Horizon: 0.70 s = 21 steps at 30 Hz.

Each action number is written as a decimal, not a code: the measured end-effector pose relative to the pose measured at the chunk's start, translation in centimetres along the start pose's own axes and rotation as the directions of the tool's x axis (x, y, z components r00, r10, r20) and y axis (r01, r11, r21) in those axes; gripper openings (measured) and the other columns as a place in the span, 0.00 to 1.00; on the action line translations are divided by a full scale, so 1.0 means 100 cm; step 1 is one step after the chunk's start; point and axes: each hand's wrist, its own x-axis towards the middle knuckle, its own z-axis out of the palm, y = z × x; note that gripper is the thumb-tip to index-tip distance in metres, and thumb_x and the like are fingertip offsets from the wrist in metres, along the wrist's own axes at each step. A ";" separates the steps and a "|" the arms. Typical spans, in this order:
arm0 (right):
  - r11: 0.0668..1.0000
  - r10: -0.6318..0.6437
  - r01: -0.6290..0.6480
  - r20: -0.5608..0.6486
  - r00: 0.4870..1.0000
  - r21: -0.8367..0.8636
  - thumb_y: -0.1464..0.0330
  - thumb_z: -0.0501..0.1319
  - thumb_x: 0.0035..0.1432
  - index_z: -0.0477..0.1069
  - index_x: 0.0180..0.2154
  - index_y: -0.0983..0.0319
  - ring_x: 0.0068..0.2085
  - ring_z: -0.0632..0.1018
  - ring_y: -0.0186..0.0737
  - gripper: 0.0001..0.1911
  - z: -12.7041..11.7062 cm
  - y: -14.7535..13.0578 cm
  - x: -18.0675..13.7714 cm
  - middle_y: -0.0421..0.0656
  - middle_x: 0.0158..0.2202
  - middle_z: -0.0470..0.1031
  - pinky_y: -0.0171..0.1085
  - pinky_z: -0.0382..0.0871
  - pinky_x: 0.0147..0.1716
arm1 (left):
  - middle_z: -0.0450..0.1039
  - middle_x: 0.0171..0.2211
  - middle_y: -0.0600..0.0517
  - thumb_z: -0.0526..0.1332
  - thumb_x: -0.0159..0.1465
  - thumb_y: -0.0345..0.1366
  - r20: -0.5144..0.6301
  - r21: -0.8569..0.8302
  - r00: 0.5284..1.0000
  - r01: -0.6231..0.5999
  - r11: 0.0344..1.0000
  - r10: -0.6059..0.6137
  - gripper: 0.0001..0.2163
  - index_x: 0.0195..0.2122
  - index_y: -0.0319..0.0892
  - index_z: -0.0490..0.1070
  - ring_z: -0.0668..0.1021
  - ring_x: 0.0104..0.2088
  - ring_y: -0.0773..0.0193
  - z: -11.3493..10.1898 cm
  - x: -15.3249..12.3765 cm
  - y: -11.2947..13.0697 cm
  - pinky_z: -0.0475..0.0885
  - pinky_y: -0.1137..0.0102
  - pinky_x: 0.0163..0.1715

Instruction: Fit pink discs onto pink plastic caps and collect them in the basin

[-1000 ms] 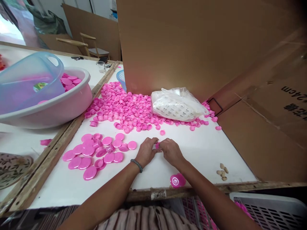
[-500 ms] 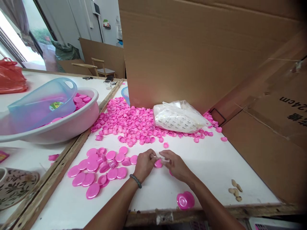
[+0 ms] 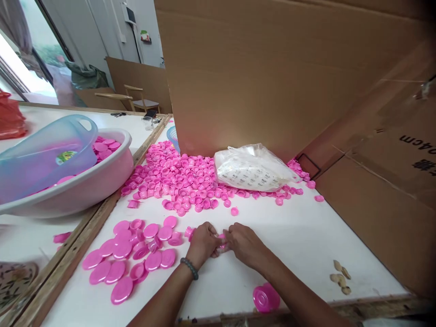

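Observation:
A small pink plastic cap (image 3: 222, 241) shows between my two hands above the white table, mostly covered by fingers. My left hand (image 3: 204, 244) is closed, thumb and fingers pinching the cap's left side; a dark bead bracelet is on that wrist. My right hand (image 3: 245, 245) is closed too, fingertips pressed together at the cap's right side. Just left of my left hand lies another pink piece (image 3: 189, 233), and beyond it a loose group of round pink lids (image 3: 122, 247). Below my right forearm sits a larger pink round piece (image 3: 265, 298) near the table edge.
A heap of small pink caps (image 3: 184, 177) spreads along the back beside a white plastic bag (image 3: 254, 170). Cardboard (image 3: 238, 81) rises behind and to the right. At left stand a basin (image 3: 116, 175) and blue scoop (image 3: 44, 154). Several peanut shells (image 3: 340, 279) lie at right.
My right hand has closed from parted fingers and come against the cap beside my left hand. The view has shifted slightly, moving the lids and basin left and down.

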 end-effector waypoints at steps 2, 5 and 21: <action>1.000 0.002 -0.001 0.051 0.999 -0.019 0.71 0.46 0.61 0.62 0.20 0.64 0.23 0.62 0.31 0.18 -0.002 0.001 0.004 0.41 0.21 0.64 0.33 0.49 0.22 | 0.63 0.10 0.59 0.61 0.49 0.27 -0.007 -0.001 1.000 0.027 1.000 -0.027 0.12 0.25 0.43 0.55 0.71 0.13 0.66 -0.001 0.000 0.001 0.66 0.73 0.14; 0.999 0.013 -0.007 0.103 0.995 -0.052 0.72 0.50 0.58 0.64 0.20 0.64 0.21 0.61 0.31 0.15 -0.004 0.001 0.008 0.41 0.20 0.64 0.33 0.48 0.21 | 0.66 0.11 0.57 0.62 0.49 0.28 0.018 -0.013 1.000 0.025 1.000 -0.024 0.12 0.24 0.43 0.55 0.72 0.14 0.64 -0.003 0.000 0.001 0.68 0.72 0.16; 0.991 -0.054 0.050 0.035 0.998 0.121 0.70 0.56 0.55 0.71 0.39 0.56 0.31 0.72 0.38 0.10 0.003 0.001 -0.016 0.40 0.29 0.74 0.32 0.57 0.28 | 0.67 0.14 0.59 0.71 0.42 0.32 0.062 -0.142 0.987 -0.138 0.980 0.148 0.19 0.27 0.40 0.59 0.74 0.17 0.67 -0.007 -0.003 -0.008 0.71 0.74 0.18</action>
